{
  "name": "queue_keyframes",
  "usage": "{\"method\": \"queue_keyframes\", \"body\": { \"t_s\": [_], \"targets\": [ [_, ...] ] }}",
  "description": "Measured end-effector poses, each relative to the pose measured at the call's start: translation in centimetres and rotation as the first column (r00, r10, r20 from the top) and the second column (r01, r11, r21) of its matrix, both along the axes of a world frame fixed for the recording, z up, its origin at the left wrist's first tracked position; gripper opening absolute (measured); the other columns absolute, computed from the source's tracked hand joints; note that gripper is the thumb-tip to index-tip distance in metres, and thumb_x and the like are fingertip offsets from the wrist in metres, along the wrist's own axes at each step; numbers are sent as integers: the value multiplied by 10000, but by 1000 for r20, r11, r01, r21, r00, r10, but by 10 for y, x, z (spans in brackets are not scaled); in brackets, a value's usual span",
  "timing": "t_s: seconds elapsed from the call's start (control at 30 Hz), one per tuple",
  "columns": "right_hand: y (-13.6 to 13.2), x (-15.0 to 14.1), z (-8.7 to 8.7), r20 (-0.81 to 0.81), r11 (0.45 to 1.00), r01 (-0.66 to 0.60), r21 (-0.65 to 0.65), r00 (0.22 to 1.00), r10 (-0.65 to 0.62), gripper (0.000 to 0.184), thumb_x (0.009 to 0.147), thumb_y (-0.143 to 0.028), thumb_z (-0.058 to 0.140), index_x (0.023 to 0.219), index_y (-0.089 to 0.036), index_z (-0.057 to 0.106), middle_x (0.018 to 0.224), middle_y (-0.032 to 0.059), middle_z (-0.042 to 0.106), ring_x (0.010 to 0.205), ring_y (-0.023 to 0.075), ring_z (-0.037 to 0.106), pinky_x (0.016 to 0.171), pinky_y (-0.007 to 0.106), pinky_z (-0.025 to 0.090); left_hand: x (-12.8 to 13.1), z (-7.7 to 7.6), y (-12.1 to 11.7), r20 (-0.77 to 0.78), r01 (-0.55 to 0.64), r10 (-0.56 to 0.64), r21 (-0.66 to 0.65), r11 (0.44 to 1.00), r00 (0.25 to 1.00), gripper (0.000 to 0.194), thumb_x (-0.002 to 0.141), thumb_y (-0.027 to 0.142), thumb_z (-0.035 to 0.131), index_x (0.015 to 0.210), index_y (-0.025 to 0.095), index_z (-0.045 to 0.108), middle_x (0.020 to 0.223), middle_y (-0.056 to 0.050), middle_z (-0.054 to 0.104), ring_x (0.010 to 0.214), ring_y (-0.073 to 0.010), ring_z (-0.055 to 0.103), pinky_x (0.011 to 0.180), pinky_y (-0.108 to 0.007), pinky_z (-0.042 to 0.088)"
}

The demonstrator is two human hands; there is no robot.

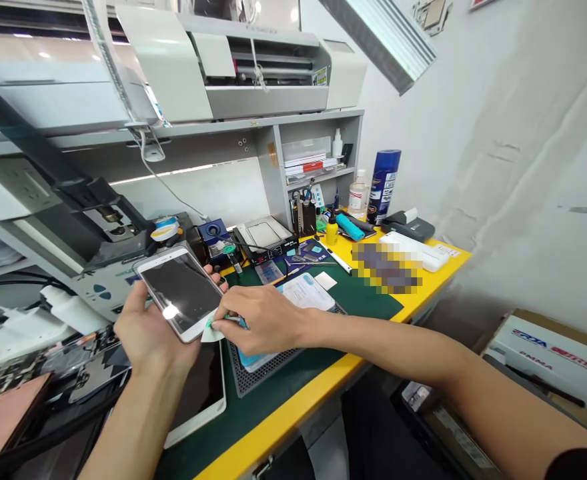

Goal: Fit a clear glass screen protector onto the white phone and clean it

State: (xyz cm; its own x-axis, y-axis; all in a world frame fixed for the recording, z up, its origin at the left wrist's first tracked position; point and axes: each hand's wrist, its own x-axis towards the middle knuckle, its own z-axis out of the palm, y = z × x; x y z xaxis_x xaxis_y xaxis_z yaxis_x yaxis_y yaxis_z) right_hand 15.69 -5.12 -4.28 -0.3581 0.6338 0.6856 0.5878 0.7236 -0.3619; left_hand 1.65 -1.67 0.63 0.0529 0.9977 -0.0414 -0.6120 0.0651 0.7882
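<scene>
A white-framed smartphone (179, 288) with a dark screen rests in my left hand (156, 333), the fingers wrapped round its edges. The screen faces up and catches a bright reflection near its lower left. My right hand (261, 320) is closed in a pinch on a small white and green piece, perhaps a wipe or film (211, 331), at the phone's lower right corner. Under my hands lies a white-framed tablet (201, 393) with a dark screen. Beneath my right hand, a blue and white packet (303, 291) sits on a dark perforated mat (246, 381).
The green work mat (293, 380) covers a yellow-edged desk (278, 427). At the back stand a yellow bottle (331, 230), a clear bottle (358, 193) and a blue spray can (384, 185). Loose phone parts (73, 370) crowd the left. Boxes (548, 360) stand at the right.
</scene>
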Motion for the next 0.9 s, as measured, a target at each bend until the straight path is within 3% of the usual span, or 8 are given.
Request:
{"method": "queue_keyframes", "body": {
  "t_s": [0.2,0.3,0.43,0.57,0.7,0.9],
  "targets": [
    [-1,4,10,-222,980,-21,-196,975,-24,91,879,-220,602,796,-200,571,735,-34,602,656,112,537,613,228,384,0,6,-2,28,-26,27,-37,999,999,561,969,415,245,1101,114,700,906,-142,752,976,-311,702,854,-525,586],
    [1,5,11,-330,941,-69,-330,943,-47,99,860,-267,631,797,-195,606,680,-41,573,622,110,525,581,223,379,0,3,0,41,13,-15,36,999,999,553,970,416,261,1132,105,689,914,-154,751,951,-313,715,834,-535,589],
    [6,6,12,-501,901,-182,-393,864,-44,135,801,-265,694,757,-174,605,627,-42,557,568,98,506,524,212,370,-2,-3,6,54,54,-56,46,997,997,549,973,413,298,1142,57,681,948,-187,748,861,-299,735,793,-506,602],
    [9,8,17,-611,781,-360,-511,791,-36,171,796,-282,712,760,-171,587,514,-63,529,429,83,462,427,206,366,-5,-7,10,72,120,-123,38,992,990,538,998,390,282,1192,68,666,1008,-175,752,843,-266,742,790,-450,607],
    [12,11,18,-656,723,-435,-536,754,-33,188,784,-286,729,748,-164,590,516,-57,553,388,78,473,366,196,378,-7,-12,12,61,182,-183,19,983,981,544,1010,396,286,1200,56,665,1034,-183,749,885,-270,742,809,-427,601],
    [19,13,18,-710,726,-447,-523,699,-80,207,764,-259,752,725,-167,571,516,-61,558,386,68,480,335,176,381,-4,-20,14,24,294,-293,-40,955,956,513,1004,411,346,1164,67,691,986,-168,761,905,-295,740,803,-435,603]
  ]
}}
